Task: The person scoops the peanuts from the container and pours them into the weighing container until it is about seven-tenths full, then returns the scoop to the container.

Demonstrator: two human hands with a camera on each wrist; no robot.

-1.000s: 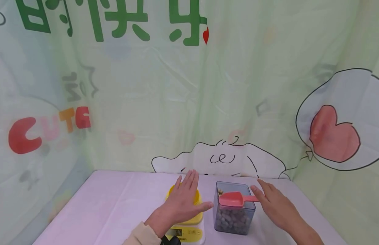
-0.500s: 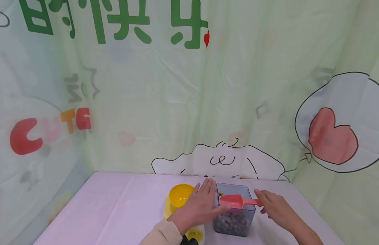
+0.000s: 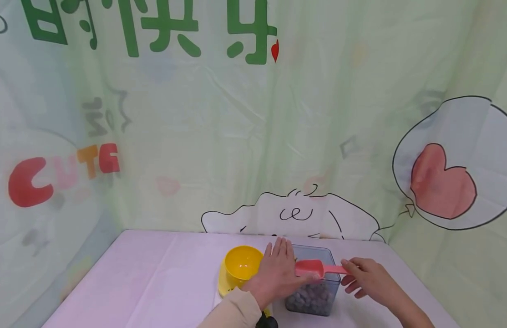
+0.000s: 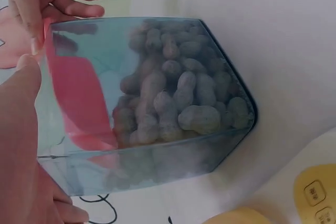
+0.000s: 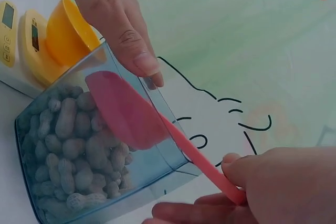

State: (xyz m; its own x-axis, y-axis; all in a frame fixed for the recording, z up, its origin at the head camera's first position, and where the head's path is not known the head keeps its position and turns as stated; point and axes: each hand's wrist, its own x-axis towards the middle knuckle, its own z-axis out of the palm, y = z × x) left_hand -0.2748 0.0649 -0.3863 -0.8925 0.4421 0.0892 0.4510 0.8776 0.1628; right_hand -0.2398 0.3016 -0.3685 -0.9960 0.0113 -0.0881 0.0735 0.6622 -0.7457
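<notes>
A clear bluish plastic container [image 3: 330, 296] holds many unshelled peanuts [image 4: 198, 120]. A pink scoop [image 3: 311, 269] lies across its top, with the bowl inside the rim and the handle jutting out to the right. My right hand [image 3: 370, 280] pinches the handle's end between thumb and fingers. At the container's left side is my left hand [image 3: 276, 273], its fingers straight along the wall and its thumb stretched across near the rim. In the right wrist view the left thumb sits right at the rim, above the scoop's bowl.
Left of the container, a yellow bowl [image 3: 242, 263] stands on a yellow-and-white kitchen scale [image 5: 34, 43], partly behind the left forearm. A pale tablecloth [image 3: 163, 273] covers the table. Printed curtains [image 3: 196, 150] hang behind and at the sides.
My left hand has moved right from over the yellow bowl to the container's side, uncovering the bowl. My right hand, open beside the scoop before, now pinches its handle.
</notes>
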